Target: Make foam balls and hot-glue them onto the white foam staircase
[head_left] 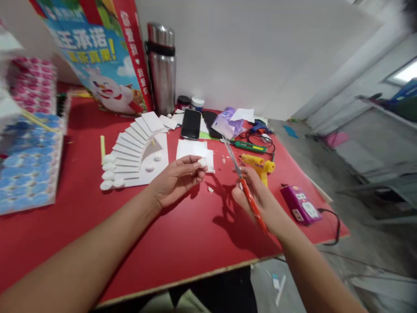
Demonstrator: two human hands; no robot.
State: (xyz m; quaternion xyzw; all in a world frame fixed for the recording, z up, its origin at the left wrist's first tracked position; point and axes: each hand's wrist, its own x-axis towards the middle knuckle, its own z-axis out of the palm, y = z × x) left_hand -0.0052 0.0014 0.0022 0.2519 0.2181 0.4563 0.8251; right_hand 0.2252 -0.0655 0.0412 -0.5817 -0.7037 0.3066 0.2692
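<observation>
My left hand [177,180] hovers over the red table [182,243], its fingertips pinched on a small white foam piece [202,162]. My right hand [257,200] grips orange-handled scissors [244,187], their blades pointing up and left toward the foam piece, a short way from it. Small white scraps [210,189] lie on the table between the hands. To the left stands a white foam staircase model [137,150] with rounded white lumps along its edge. A white foam sheet [195,152] lies just behind my left hand.
A yellow glue gun [260,165], a purple device [299,204] with a cable, a green utility knife [249,147], a black phone [190,124], a steel flask [162,69], a printed carton [97,56] and a blue patterned box [29,161] crowd the table. Its front edge is near me.
</observation>
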